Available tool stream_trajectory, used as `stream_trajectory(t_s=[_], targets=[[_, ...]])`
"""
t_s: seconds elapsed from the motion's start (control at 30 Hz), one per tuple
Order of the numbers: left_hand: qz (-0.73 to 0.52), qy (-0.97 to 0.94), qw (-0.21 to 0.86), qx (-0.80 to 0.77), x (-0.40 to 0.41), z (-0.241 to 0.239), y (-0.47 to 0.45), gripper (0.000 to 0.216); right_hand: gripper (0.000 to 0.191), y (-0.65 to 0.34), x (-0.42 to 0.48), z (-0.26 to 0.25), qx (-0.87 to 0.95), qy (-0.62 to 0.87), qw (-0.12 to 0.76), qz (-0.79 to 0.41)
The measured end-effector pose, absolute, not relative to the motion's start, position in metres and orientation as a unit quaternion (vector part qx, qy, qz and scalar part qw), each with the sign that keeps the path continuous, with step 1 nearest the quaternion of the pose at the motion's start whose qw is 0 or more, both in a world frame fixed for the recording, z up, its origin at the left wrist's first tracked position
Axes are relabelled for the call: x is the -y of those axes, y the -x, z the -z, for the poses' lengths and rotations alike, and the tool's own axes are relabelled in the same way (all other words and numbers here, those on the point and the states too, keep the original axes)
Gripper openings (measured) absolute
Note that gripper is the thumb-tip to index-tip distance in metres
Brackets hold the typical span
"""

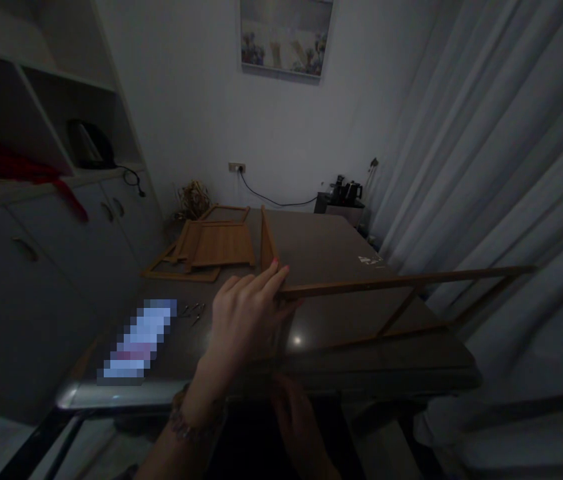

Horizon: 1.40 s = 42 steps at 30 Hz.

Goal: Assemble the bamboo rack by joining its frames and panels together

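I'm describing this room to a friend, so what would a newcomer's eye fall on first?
Probably the left hand in the middle, its fingers on the end of a long wooden frame stretching rightward. Next, likely the bright pixelated patch at the left front of the brown table.

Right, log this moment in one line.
left hand: gripping wooden frame | right hand: low, near table edge | wooden panel: flat on table
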<state>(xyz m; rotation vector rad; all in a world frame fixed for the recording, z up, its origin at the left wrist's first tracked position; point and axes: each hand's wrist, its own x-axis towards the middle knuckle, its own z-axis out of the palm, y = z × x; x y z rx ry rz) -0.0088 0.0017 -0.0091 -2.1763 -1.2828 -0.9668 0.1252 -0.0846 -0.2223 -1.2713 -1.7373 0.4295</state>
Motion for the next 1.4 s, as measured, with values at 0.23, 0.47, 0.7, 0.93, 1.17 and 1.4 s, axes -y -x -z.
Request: stream_trajectory(t_s=[0.23,0.47,0.7,0.93,1.17,1.4], targets=[[0.346,0.790,0.210,0.461,-0.001,0.010,0.009,0.048,0.037,-0.127,0.084,0.228,0.721,0.506,0.453,-0.135],[0.338,0.790,0.206,0.468,-0.002,0.010,0.008,0.049,0.037,-0.132,0.083,0.221,0.767,0.497,0.399,-0.067],[0.344,0.787,0.214,0.465,-0.002,0.010,0.009,0.047,0.035,-0.133,0.085,0.225,0.774,0.512,0.372,-0.021],[0.341,0.790,0.209,0.464,-0.002,0.010,0.009,0.048,0.033,-0.130,0.084,0.225,0.747,0.541,0.386,-0.017],[0.347,0.790,0.205,0.462,-0.003,0.011,0.009,0.047,0.042,-0.128,0.083,0.221,0.741,0.518,0.412,-0.107],[0.347,0.790,0.204,0.463,-0.003,0.010,0.009,0.047,0.032,-0.121,0.084,0.224,0.710,0.521,0.445,-0.164]])
